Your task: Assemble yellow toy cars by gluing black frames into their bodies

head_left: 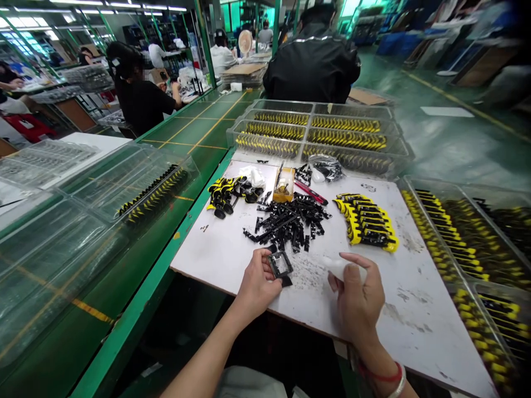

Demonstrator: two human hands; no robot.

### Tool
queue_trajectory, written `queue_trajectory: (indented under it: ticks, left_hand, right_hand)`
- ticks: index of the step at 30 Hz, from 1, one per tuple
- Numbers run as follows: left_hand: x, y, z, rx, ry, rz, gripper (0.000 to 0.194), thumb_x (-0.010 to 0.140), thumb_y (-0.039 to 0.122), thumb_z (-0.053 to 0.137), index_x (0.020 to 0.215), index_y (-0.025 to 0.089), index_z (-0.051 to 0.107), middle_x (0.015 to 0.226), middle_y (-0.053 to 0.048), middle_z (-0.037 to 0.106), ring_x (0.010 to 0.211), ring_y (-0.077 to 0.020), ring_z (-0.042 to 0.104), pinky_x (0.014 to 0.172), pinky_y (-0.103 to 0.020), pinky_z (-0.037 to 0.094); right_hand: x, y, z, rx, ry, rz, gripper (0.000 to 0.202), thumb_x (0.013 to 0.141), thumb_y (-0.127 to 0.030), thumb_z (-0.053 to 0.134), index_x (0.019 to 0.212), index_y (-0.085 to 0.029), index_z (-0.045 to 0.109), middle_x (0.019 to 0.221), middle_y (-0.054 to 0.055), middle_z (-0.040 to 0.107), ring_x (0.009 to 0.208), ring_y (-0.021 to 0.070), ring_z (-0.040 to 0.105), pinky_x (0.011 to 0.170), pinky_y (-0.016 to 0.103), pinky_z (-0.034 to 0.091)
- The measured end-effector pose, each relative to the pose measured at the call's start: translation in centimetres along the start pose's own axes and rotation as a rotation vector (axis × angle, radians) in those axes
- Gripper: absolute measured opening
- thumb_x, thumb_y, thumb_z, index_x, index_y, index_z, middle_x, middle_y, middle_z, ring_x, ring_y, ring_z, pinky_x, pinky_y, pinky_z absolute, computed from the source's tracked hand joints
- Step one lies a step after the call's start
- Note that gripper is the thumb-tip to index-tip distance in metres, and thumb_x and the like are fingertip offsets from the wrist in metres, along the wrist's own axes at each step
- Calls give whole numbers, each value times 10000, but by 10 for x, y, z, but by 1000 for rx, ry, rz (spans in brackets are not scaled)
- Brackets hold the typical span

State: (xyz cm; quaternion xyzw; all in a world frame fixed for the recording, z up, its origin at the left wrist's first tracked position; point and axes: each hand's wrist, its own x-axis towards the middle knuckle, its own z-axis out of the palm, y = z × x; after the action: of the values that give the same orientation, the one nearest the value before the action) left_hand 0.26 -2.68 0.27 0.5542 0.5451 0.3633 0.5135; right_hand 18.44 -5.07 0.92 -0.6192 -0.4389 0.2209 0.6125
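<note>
My left hand point(258, 282) grips a small black square frame point(280, 265) between thumb and fingers, just above the front of the white board point(307, 298). To its right, my right hand point(360, 287) is closed on a white bottle point(342, 269), partly covered by the fingers and slightly blurred. A pile of small black parts point(290, 221) lies beyond both hands. Yellow-and-black parts stand in a row point(367, 221) at the right of the board, and a looser group of them point(228, 193) sits at the back left.
Behind the pile are a small yellow box point(284, 185), a red pen-like tool point(311, 192) and a plastic bag point(326, 167). Clear trays stand at the back point(309, 130), right point(468, 237) and left point(95, 193). One person point(313, 63) sits ahead, another point(139, 94) at left.
</note>
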Motion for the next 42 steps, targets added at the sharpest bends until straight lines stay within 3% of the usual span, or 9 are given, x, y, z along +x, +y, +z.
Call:
queue_trajectory:
  ticks: [4,8,11,15,19,23,28,34,42]
  left_hand:
    - [-1,1,3,-24,27,-15,527,618,40,583,1086,186,392,867,-10,538,720,-121,550,619,-227,470]
    - [0,-3,6,-21,60,-30,519,608,33,567,1076,184,401,838,2,512,658,-110,529,583,-229,458]
    - [2,-5,7,-38,56,-19,528,604,26,558,1079,181,390,821,5,504,672,-120,531,579,-232,460]
    - [2,-4,7,-32,52,-19,543,580,-5,541,1072,171,394,819,0,499,680,-124,526,575,-230,456]
    - [3,-4,6,-45,49,-6,550,566,-27,527,1064,169,403,838,-9,515,672,-119,525,577,-228,454]
    - [3,-10,7,-94,46,13,554,561,-32,534,1062,170,410,837,-14,540,692,-129,540,576,-224,466]
    - [2,-12,7,-137,58,51,520,595,-2,571,1061,181,430,849,-16,571,701,-132,566,576,-217,478]
    - [1,-5,3,-148,43,41,517,610,25,597,1068,175,412,880,-31,589,722,-136,591,609,-230,505]
    - [1,-2,2,-143,40,29,520,608,37,615,1068,172,412,890,-33,580,733,-139,595,617,-239,511]
  right_hand:
    - [45,-12,17,107,-157,93,298,742,-409,685,890,-210,519,822,44,680,666,187,649,601,322,517]
    - [96,-23,40,-196,-266,-52,225,766,-412,625,802,-200,559,665,20,657,595,194,638,572,319,500]
    - [126,-24,66,-271,-251,-164,232,796,-402,568,886,-194,616,773,38,686,653,194,634,634,330,491]
    - [150,-20,105,-308,-244,-303,256,788,-363,563,963,-199,650,943,63,688,845,223,621,788,363,457]
    - [159,-17,129,-334,-255,-408,185,784,-339,570,846,-196,670,855,56,696,788,223,615,765,358,456]
    - [151,-30,118,-334,-137,-474,204,827,-352,546,848,-188,665,894,72,689,871,232,602,826,373,437]
    - [105,-54,72,-330,47,-407,213,840,-376,577,913,-192,655,896,53,666,834,200,606,806,333,439]
    - [43,-53,34,-357,-143,-100,249,791,-446,618,861,-210,658,746,18,655,659,175,590,652,294,452]
    - [27,-40,44,-338,-227,-2,275,792,-461,593,874,-206,656,745,23,664,594,168,580,584,290,443]
